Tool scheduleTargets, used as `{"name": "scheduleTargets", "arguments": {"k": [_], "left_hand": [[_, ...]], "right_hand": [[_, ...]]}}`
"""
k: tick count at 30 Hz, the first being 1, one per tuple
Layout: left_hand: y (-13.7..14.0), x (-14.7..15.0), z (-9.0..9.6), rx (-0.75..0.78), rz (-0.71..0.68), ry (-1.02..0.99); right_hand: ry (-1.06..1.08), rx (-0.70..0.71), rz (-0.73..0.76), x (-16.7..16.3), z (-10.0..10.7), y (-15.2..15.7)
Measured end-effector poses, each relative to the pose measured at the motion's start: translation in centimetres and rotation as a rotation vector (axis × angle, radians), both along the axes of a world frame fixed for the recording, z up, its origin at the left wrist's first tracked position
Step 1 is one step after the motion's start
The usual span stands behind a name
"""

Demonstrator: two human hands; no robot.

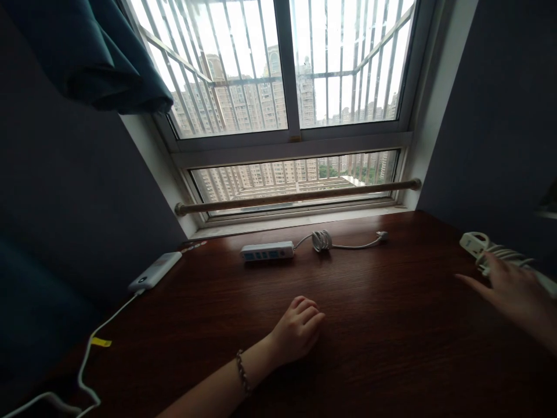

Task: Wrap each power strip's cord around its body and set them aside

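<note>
My left hand (298,328) rests on the dark wooden tabletop with its fingers curled in. Nothing shows in it, and a bracelet circles the wrist. At the right edge my right hand (516,287) reaches over a white power strip (472,242) with its cord (507,255) wound around it. The thumb stands well apart from the fingers, which lie over or against the wound cord; their tips are partly hidden. Beyond my left hand lies another power strip (267,251), white with blue socket faces. Its coiled cord (322,240) runs right to a plug (382,236).
A white device (155,271), resembling a power bank, lies at the left with a white cable (108,321) and a yellow tag (101,342). A rod (300,197) spans the window behind the tabletop (383,325). A blue curtain (104,64) hangs upper left.
</note>
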State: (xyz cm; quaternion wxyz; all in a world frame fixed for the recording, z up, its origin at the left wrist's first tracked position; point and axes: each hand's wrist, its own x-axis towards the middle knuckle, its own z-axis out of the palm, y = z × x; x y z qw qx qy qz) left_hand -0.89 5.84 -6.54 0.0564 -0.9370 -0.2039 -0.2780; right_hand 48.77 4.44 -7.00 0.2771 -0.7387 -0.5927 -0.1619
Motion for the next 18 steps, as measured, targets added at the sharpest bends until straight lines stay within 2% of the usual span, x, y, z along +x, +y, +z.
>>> {"name": "scheduleTargets", "arguments": {"k": [3,5,7,9,12,15,18], "left_hand": [[0.0,-0.2,-0.6,0.08,0.058,-0.008],[0.0,-0.3,-1.0,0.143,0.08,0.003],[-0.1,-0.4,-1.3,0.178,0.073,0.025],[-0.1,-0.5,-1.4,0.181,0.059,0.042],[0.0,-0.5,-1.4,0.17,0.057,0.058],[0.0,-0.5,-1.5,0.17,0.061,0.088],[0.0,-0.5,-1.6,0.182,0.057,0.122]], "right_hand": [[0.155,-0.122,0.342,-10.2,1.9,2.4],[0.255,-0.177,0.501,-16.4,2.9,4.8],[0.321,-0.18,0.591,-21.6,3.6,7.7],[0.331,-0.166,0.581,-25.7,3.7,10.8],[0.355,-0.164,0.465,-29.8,2.6,14.6],[0.403,-0.185,0.345,-31.7,0.8,16.8],[0.454,-0.206,0.274,-32.0,-0.4,17.4]]}}
